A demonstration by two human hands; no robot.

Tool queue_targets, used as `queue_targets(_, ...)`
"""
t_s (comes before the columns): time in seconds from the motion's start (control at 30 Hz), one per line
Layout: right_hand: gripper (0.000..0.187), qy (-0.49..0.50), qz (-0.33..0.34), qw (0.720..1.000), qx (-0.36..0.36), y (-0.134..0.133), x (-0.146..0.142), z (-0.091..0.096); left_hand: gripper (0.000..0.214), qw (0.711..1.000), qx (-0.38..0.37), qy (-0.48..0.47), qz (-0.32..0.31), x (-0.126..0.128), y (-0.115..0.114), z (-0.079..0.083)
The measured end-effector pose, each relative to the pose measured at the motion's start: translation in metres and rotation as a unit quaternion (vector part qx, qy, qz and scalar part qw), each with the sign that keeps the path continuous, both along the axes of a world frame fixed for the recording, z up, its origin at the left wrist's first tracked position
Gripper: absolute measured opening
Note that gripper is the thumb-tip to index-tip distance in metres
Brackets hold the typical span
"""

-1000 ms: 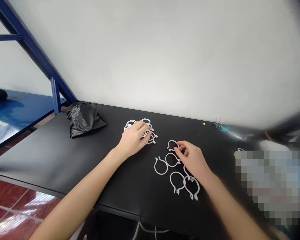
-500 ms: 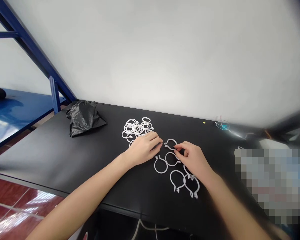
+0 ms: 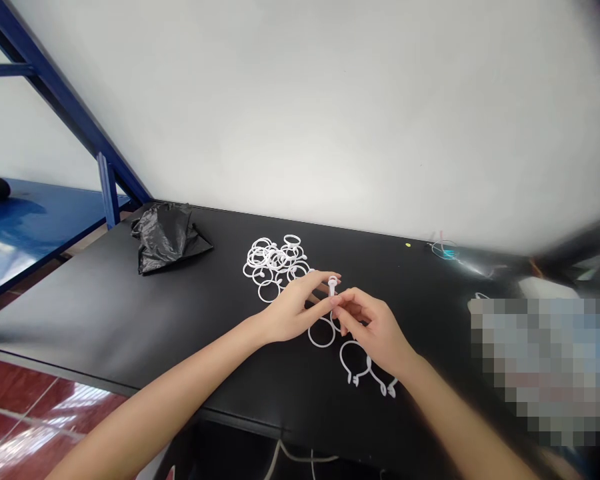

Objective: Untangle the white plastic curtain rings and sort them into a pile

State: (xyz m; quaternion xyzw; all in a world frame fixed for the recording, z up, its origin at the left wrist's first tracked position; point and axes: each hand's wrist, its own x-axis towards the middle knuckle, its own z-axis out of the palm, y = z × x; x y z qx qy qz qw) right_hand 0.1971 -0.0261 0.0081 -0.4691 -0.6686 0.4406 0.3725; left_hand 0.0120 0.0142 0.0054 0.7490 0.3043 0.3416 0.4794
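White ring (image 3: 332,288) now upright, up between hands! Left hand (image 3: 291,311) joins right hand (image 3: 383,330): two-handed hold now, both sets of fingers pinching ring over table (image 3: 220,373), right of ring pile (image 3: 274,255).

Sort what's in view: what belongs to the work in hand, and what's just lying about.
In the work:
- held ring
- loose rings
- ring pile, likely

Apparently just lying about:
- black bag
- yellow scrap
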Motion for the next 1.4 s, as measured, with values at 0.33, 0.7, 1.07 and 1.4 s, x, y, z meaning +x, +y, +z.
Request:
queue_targets(0.33, 0.014, 0.087, -0.125, 0.986, 0.064, 0.001, 0.002, -0.003, 0.024, 0.998, 0.057, -0.008, -0.012, 0.000, 0.003, 0.002)
queue_targets(0.7, 0.016, 0.048, -0.114, 0.991, 0.056, -0.001, -0.002, -0.002, 0.025, 0.993, 0.108, 0.036, -0.038, -0.001, -0.001, 0.003)
queue_targets(1.07, 0.015, 0.055, -0.110, 0.989, 0.082, -0.001, -0.003, -0.003, 0.023, 0.991, 0.113, 0.044, -0.050, -0.002, -0.001, 0.006)
queue_targets(1.4, 0.027, 0.074, -0.149, 0.984, 0.063, 0.002, 0.003, -0.007, 0.034, 0.951, 0.250, 0.093, 0.153, -0.024, 0.020, 0.005)
